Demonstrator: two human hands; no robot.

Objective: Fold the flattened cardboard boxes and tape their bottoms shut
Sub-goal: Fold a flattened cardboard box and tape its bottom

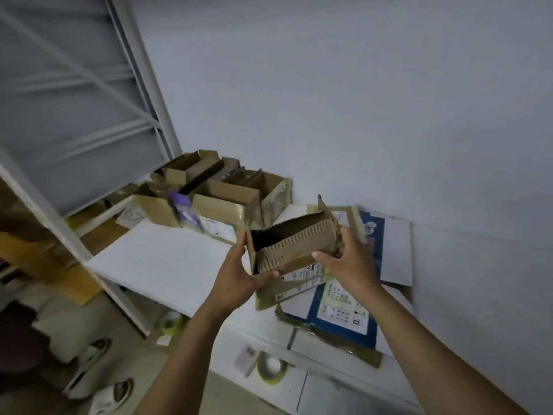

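Both hands are holding the box (pixel 296 244) in the air just above the counter (pixel 155 259). The left hand (pixel 239 274) is gripping its open end and the right hand (pixel 344 259) is clasping the far end, probably to square it up. Flat cardboard (pixel 344 304) is lying beneath it. The tape (pixel 270 368) is sitting near the front edge, likely kept there for the bottom flaps. Folded boxes (pixel 227 202) are standing by the wall.

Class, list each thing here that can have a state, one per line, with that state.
cardboard box, opened into shape, held by both hands
left hand, grips the box's left end
right hand, grips its right end
folded boxes, standing, tops open
flattened cardboard, lying flat
tape roll, lying flat
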